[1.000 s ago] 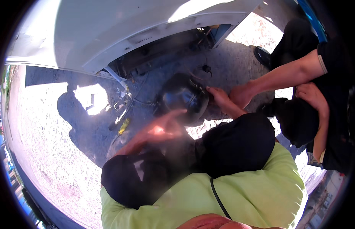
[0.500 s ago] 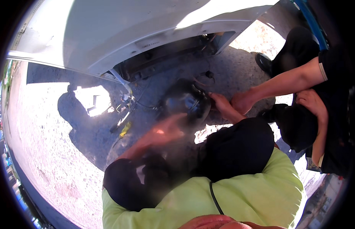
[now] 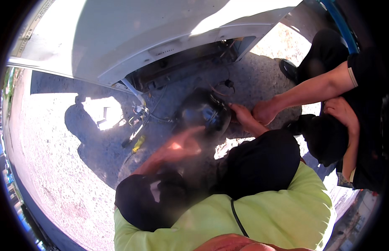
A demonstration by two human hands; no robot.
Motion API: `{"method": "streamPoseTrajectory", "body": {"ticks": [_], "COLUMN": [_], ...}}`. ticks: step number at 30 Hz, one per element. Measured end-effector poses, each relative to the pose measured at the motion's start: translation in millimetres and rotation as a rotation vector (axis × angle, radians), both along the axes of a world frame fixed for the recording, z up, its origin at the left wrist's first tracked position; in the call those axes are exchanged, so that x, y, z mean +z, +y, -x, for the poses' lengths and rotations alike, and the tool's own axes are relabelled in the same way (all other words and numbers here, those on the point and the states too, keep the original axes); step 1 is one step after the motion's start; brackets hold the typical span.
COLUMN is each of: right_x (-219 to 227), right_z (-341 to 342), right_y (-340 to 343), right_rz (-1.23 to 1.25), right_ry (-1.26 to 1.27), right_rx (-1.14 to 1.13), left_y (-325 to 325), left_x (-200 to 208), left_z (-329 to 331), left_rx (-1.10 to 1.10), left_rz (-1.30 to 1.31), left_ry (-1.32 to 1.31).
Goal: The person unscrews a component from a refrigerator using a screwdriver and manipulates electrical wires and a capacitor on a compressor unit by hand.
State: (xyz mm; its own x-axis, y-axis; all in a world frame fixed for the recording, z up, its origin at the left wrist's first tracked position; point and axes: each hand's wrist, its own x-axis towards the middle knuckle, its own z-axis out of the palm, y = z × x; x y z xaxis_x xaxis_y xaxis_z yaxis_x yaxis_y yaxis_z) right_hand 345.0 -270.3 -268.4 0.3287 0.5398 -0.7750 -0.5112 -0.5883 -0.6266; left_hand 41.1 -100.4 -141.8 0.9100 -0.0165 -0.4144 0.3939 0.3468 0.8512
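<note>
A black, dome-shaped compressor [image 3: 198, 109] sits on the ground in front of a white metal appliance cabinet [image 3: 119, 37]. My left hand [image 3: 182, 145] reaches to its near side, index finger stretched toward the casing and the fingers apart; haze and glare blur this hand. On the compressor's right edge my right hand [image 3: 247, 118] is closed, thumb on top, the other fingers partly hidden. A co-worker's hand [image 3: 264, 112], curled into a fist, is right beside my right hand. Thin cables [image 3: 159, 118] run from the compressor's left side to a cluster of wires and fittings [image 3: 140, 111].
The cabinet's dark lower opening [image 3: 182, 60] faces the compressor. A yellow-handled tool [image 3: 138, 143] lies on the ground to the left. A loop of thin tubing [image 3: 223, 85] lies behind the compressor. The co-worker crouches at the right, one knee [image 3: 326, 140] close by.
The view has shifted very slightly. Both my hands and the co-worker's hand keep nearly the same places at the compressor.
</note>
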Motion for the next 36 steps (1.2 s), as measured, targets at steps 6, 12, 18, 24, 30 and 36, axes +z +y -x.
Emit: {"method": "streamPoseTrajectory", "body": {"ticks": [6,12,18,24,30,36], "right_x": [16,20,24,20,30,12], "right_z": [6,5,6,8,6,1], "right_y": [5,3,4,0,2,0], "right_rz": [-0.018,-0.029,-0.044,-0.083,-0.058,-0.052], "right_ry": [0.034,0.025,0.041,0.054,0.060,0.042], "right_rx": [0.000,0.022,0.026,-0.016,-0.011,-0.028], "left_y": [-1,-1,-2,-3,-3,2], "left_x": [-5,-6,-8,-20,-31,-17], "left_z": [4,3,4,10,9,7], "left_rx": [0.037,0.022,0.030,0.118,0.227,0.088], "left_rz": [0.017,0.012,0.019,0.183,0.331,0.112], "left_ry": [-0.026,-0.028,-0.009,-0.064,-0.072,-0.079]}}
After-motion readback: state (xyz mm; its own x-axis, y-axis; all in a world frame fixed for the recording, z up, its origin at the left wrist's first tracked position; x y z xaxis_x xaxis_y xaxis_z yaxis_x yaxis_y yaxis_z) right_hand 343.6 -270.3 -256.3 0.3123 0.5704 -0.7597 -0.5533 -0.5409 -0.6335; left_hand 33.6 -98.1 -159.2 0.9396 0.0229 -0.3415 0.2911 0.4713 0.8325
